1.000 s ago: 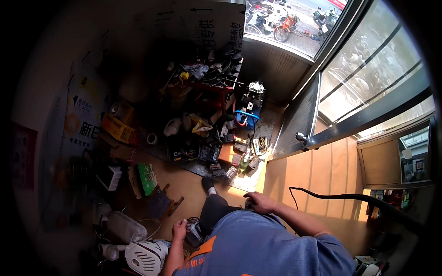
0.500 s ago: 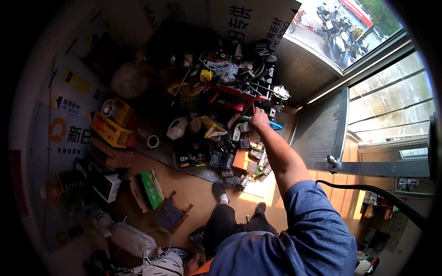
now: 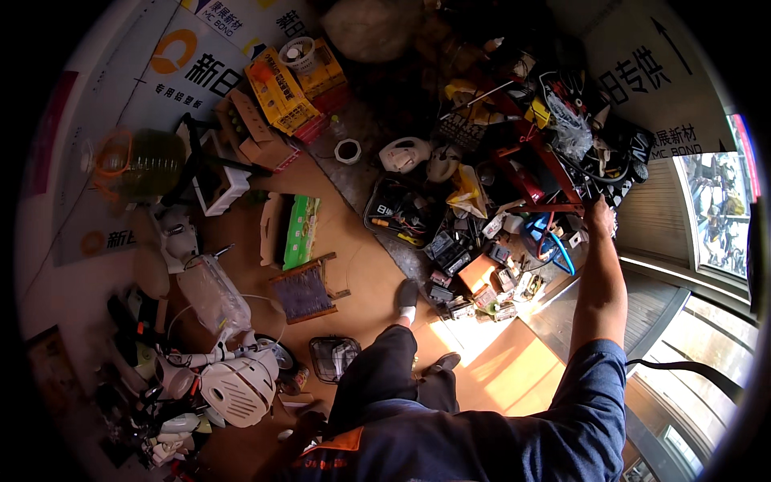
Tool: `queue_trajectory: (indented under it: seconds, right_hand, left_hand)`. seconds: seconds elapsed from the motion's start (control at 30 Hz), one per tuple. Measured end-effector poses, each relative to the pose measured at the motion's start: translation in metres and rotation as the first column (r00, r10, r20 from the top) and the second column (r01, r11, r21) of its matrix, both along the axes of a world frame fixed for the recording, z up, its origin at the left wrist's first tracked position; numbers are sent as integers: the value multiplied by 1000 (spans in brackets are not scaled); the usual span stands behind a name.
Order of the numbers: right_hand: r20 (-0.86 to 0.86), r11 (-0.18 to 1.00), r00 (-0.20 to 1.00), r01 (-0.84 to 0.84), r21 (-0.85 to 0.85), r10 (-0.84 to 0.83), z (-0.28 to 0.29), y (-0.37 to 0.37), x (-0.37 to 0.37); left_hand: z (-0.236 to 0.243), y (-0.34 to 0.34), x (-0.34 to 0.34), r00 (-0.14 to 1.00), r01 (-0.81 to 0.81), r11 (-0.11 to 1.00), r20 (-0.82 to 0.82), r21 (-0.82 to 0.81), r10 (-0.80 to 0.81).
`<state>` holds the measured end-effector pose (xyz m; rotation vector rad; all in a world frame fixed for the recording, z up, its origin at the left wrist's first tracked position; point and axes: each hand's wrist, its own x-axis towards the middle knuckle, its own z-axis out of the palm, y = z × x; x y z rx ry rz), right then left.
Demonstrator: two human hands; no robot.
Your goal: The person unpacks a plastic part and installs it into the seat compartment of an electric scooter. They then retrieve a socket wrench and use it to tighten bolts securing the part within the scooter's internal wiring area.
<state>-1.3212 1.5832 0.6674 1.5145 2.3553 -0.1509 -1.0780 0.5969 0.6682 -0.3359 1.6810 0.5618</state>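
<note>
Right hand (image 3: 598, 218): arm extended, hand at the near end of the red-framed stand (image 3: 560, 178); finger opening, contact and any held item cannot be told.
Left hand (image 3: 309, 423): in shadow beside the thigh; opening and contents cannot be told.
Red-framed stand: ahead and to the right, heaped with cables and parts; blue hose (image 3: 567, 259) near its lower end.
Wall panels (image 3: 144, 50): large dark characters, orange ring emblem.
Yellow box (image 3: 277, 92): dark lettering.
Green box (image 3: 301, 233): pale markings.
Grey mat (image 3: 349, 183): edge runs diagonally.
Brown floor (image 3: 353, 277): extends between slatted stool (image 3: 303, 291) and mat edge.
</note>
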Motion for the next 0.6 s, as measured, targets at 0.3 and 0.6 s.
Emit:
queue_trajectory:
  seconds: [0.3, 0.6]
  right_hand:
    - [-20, 969, 986, -156, 194, 163, -7, 46, 18]
    - [-18, 964, 973, -227, 138, 232, 53, 26, -7]
  left_hand:
    - [-24, 8, -13, 728, 660, 731, -390, 174, -564]
    - [-20, 16, 45, 980, -200, 979, 13, 34, 199]
